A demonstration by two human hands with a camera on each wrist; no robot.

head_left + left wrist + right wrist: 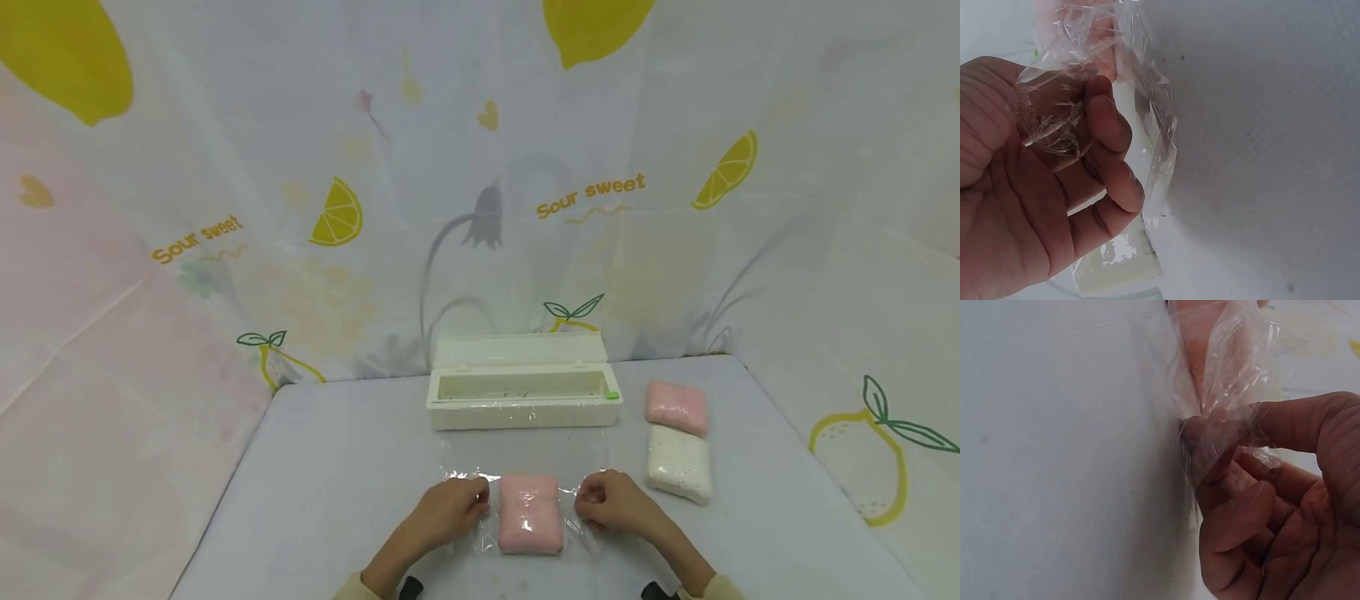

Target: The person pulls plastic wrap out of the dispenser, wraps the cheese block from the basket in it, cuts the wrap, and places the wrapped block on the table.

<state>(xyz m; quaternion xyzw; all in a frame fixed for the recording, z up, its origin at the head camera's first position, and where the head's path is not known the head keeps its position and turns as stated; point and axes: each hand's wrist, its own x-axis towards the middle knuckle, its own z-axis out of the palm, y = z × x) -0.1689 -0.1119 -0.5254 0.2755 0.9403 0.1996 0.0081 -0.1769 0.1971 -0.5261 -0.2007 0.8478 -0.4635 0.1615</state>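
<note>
A pink, rounded square block (pixel 530 515) lies at the front middle of the table with clear plastic film (pixel 487 537) around it. At its left side, my left hand (pixel 456 508) has its fingers curled and pinches a gathered end of the film; the left wrist view shows this crumpled film (pixel 1072 44) between thumb and fingers. On the opposite side my right hand (pixel 618 502) pinches the other end. Close up, the bunched film (pixel 1235 362) passes between the right thumb and forefinger. Both hands stand slightly apart from the block itself.
Behind the block stands a long white film dispenser box (pixel 525 415) with its lid (pixel 521 350) raised and a small green piece (pixel 612 395) at its right end. To the right lie a shiny pink block (pixel 677 407) and a shiny white block (pixel 678 462), touching.
</note>
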